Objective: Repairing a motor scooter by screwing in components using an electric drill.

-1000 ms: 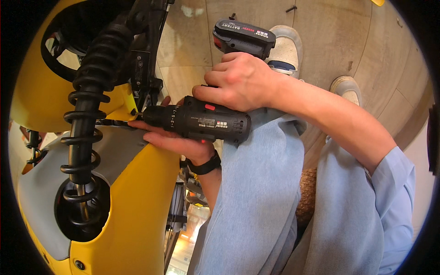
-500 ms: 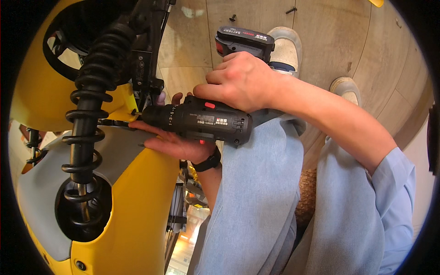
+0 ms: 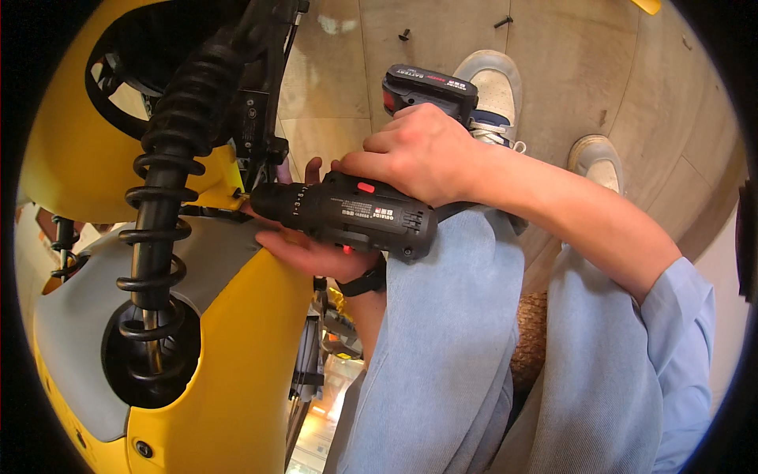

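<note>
My right hand (image 3: 422, 150) is closed round the handle of a black cordless drill (image 3: 359, 217) with red buttons and a battery pack (image 3: 430, 87) at its far end. The drill lies level, chuck to the left, its bit at a dark screw (image 3: 238, 193) on a tab of the yellow body panel (image 3: 253, 355). From below, my left hand (image 3: 312, 254), with a black wristband, cradles the front of the drill. Some of its fingers show beyond the drill's far side; others are hidden behind it. A black coil-spring shock absorber (image 3: 150, 261) stands left of the bit.
Two loose dark screws, a short one (image 3: 405, 35) and a longer one (image 3: 504, 22), lie on the wood-look floor (image 3: 568, 63). A grey panel (image 3: 79, 332) borders the yellow one. My jeans-clad legs (image 3: 450, 316) and light shoes (image 3: 493, 91) are close to the drill.
The drill and both hands have shifted slightly toward the lower right in the picture, and the yellow body and shock absorber with them. The bit stays at the screw.
</note>
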Demonstrator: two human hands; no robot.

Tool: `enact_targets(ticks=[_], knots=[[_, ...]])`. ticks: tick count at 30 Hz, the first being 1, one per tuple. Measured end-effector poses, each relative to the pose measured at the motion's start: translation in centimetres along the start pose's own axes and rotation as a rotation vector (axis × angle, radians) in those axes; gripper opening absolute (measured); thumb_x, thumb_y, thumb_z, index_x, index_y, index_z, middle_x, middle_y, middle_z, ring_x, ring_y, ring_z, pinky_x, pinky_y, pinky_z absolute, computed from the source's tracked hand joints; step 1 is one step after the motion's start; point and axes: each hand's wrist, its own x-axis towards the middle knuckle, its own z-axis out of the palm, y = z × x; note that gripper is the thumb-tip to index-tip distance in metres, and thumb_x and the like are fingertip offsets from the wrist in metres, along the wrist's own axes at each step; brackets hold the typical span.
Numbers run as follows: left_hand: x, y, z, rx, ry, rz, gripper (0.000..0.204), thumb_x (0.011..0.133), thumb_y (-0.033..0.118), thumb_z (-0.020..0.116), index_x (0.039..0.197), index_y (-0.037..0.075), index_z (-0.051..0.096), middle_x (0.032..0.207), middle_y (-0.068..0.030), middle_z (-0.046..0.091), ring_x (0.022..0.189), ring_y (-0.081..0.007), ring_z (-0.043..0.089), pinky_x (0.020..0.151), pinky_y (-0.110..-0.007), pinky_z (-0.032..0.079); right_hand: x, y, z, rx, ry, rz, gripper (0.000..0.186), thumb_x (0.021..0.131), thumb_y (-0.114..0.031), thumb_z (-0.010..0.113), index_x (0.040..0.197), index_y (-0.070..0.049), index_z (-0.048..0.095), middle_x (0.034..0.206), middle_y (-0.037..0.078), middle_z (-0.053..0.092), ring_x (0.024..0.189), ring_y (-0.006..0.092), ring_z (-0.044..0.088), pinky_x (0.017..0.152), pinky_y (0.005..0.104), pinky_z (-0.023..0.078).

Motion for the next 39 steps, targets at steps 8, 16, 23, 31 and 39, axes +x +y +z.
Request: enact_targets(ticks=[8, 16, 23, 31, 39], knots=[[0.3, -0.4, -0.7, -0.084, -0.041, 0.021, 0.07, 0.093, 0.073, 0.023, 0.148, 0.032, 0.033, 0.145, -0.015, 0.044, 0.121, -0.034, 0.053, 0.099, -0.05, 0.049, 0.0, 0.3, -0.3, 0.005, -0.064, -0.004, 0.037, 0.068, -0.022, 0.067, 0.104, -0.011, 0.067, 0.065, 0.004, 0.059, 0.059, 0.0276, 0.063, 0.054, 0.0389, 0.049], [0.5, -0.3, -1.0, -0.144, -0.056, 0.018, 0.066, 0.094, 0.072, 0.026, 0.146, 0.031, 0.037, 0.144, -0.0151, 0.045, 0.118, -0.0354, 0.055, 0.099, -0.052, 0.05, 0.1, 0.4, -0.2, -0.008, -0.067, 0.011, 0.038, 0.069, -0.023, 0.067, 0.106, -0.012, 0.068, 0.068, 0.003, 0.062, 0.06, 0.0258, 0.064, 0.056, 0.0379, 0.049], [0.7, -0.3, -1.3, -0.246, -0.102, 0.011, 0.067, 0.094, 0.072, 0.026, 0.144, 0.03, 0.039, 0.143, -0.0158, 0.046, 0.117, -0.0365, 0.056, 0.098, -0.054, 0.05, 0.2, 0.5, -0.3, -0.012, -0.066, 0.001, 0.039, 0.07, -0.024, 0.067, 0.107, -0.012, 0.068, 0.069, 0.003, 0.063, 0.061, 0.0255, 0.064, 0.056, 0.0378, 0.049], [0.6, 0.0, -1.1, -0.195, -0.084, -0.003, 0.067, 0.094, 0.073, 0.027, 0.145, 0.031, 0.038, 0.145, -0.016, 0.043, 0.118, -0.0365, 0.054, 0.101, -0.055, 0.047, 0.2, 0.0, -0.3, 0.016, -0.051, 0.02, 0.039, 0.07, -0.023, 0.066, 0.108, -0.012, 0.068, 0.066, 0.004, 0.061, 0.058, 0.0267, 0.063, 0.053, 0.0382, 0.048], [0.4, 0.4, -0.3, -0.098, -0.023, -0.004, 0.064, 0.095, 0.072, 0.024, 0.149, 0.038, 0.026, 0.152, -0.0129, 0.033, 0.125, -0.0402, 0.047, 0.102, -0.059, 0.045, 0.1, -0.8, -0.5, 0.0, -0.085, 0.063, 0.034, 0.071, -0.02, 0.065, 0.104, -0.012, 0.066, 0.068, 0.006, 0.063, 0.063, 0.0289, 0.065, 0.055, 0.0403, 0.05]])
